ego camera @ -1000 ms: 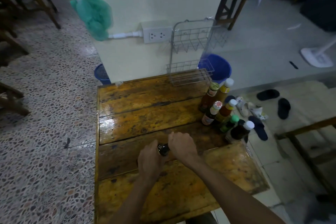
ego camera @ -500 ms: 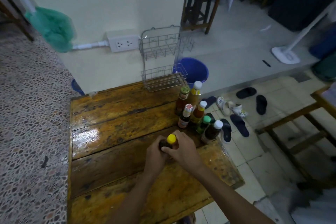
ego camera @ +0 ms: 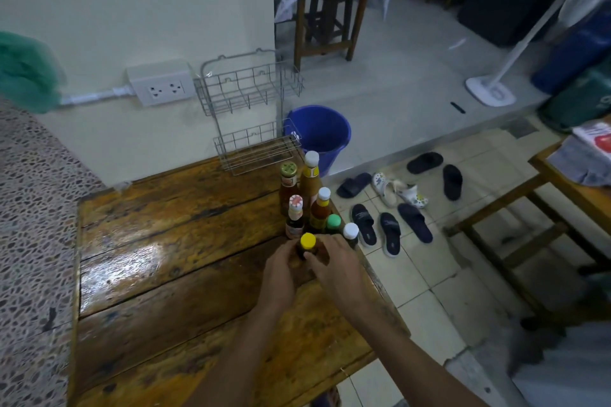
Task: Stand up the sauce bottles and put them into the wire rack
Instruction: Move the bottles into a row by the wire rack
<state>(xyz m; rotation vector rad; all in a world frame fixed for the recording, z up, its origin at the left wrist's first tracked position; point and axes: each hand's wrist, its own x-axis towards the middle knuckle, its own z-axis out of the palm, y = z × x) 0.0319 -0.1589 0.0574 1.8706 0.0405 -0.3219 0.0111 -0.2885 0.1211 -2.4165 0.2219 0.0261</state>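
Observation:
A dark sauce bottle with a yellow cap stands upright on the wooden table, near its right edge. My left hand and my right hand both curl round its body from either side. Just behind it stand several upright sauce bottles with white, green, red-patterned and gold caps. The two-tier wire rack stands at the table's far edge against the wall, with nothing in either tier.
A blue bucket sits on the floor right of the rack. A wall socket box is left of the rack. Several sandals lie on the tiles beside the table. Another wooden table stands at the right.
The bottle lay on its side between my hands; now it stands upright with its yellow cap up, further right beside the other bottles. The camera has swung to the right.

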